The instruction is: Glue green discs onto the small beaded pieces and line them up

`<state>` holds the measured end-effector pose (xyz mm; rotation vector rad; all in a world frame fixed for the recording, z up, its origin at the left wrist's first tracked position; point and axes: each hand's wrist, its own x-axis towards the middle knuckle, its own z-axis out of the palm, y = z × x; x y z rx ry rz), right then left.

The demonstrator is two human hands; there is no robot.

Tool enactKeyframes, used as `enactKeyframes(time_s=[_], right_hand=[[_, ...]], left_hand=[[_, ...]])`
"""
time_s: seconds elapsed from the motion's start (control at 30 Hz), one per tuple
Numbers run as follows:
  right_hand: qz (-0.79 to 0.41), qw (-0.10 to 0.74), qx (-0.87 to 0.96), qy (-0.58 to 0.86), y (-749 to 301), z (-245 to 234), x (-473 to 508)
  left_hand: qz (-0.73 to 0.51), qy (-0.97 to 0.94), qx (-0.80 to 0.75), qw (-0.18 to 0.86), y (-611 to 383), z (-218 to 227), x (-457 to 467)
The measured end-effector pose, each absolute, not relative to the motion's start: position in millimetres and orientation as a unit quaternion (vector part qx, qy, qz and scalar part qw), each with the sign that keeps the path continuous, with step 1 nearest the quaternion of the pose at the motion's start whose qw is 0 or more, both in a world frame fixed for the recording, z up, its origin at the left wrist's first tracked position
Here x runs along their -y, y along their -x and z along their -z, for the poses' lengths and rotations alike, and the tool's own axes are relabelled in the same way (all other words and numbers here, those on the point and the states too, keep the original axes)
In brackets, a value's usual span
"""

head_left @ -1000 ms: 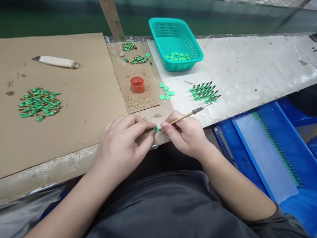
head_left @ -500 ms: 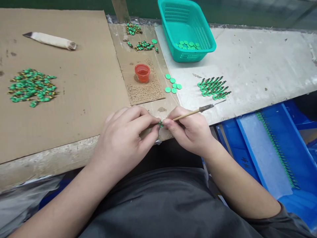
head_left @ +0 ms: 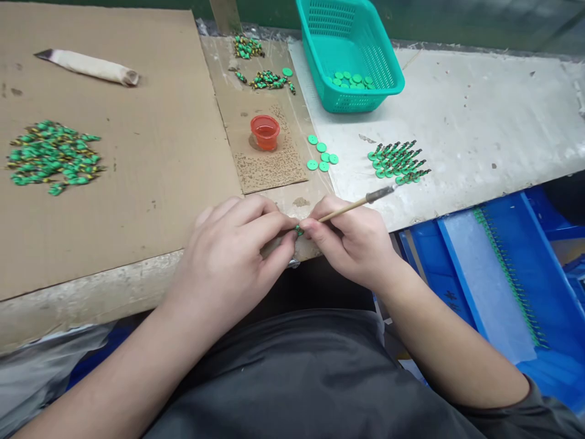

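Observation:
My left hand [head_left: 228, 256] is closed, pinching a small green painted piece [head_left: 298, 230] between thumb and fingertips at the table's front edge. Most of that piece is hidden by the fingers. My right hand [head_left: 356, 244] is closed round a thin wooden stick tool [head_left: 343, 211], whose dark-wrapped end and fine pale tip point away to the right. The right thumb and fingertips meet the left ones at the green piece. Just beyond my hands lie several loose green discs [head_left: 325, 157] with small holes. A red cup [head_left: 265, 132] of liquid stands on speckled cardboard [head_left: 274, 174].
At left, a pile of small green-and-yellow pieces [head_left: 52, 155] and a white pointed roll [head_left: 89, 66] lie on cardboard. Smaller piles [head_left: 269, 80] lie behind the cup. A teal basket [head_left: 326, 100] holds discs. Standing figures on discs [head_left: 397, 161] and blue trays [head_left: 539, 244] are at right.
The view has shifted slightly. The stick tool has turned a little in my right hand, its tip showing shorter. Both hands keep their pinch at the green piece.

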<state>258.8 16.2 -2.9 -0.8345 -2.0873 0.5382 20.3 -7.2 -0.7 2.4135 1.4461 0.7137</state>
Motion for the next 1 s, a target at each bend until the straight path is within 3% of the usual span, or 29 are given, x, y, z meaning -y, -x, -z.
enactKeyframes(time_s=[0.4,0.53,0.63,0.8,1.0], right_hand=[[-0.306,0.392,0.774,0.393,-253.8,2.8,-13.8],[-0.360,0.463,0.672,0.453,-265.0,1.6,4.8],[-0.317,0.503,0.638,0.490,-282.1,1.7,27.8],[-0.295,0.491,0.642,0.510,-310.1,4.5,57.8],[-0.273,0.509,0.622,0.529,-333.8,7.5,65.6]], left_hand=[[-0.248,-0.806,-0.516,0.152,-21.8,0.1,5.9],[-0.274,-0.795,-0.511,0.179,-19.0,-0.1,4.9],[-0.292,-0.786,-0.511,0.189,-16.1,-0.8,7.4],[-0.330,-0.779,-0.507,0.163,-18.2,-6.0,8.5],[-0.310,-0.746,-0.538,0.241,-59.3,-36.6,-26.5]])
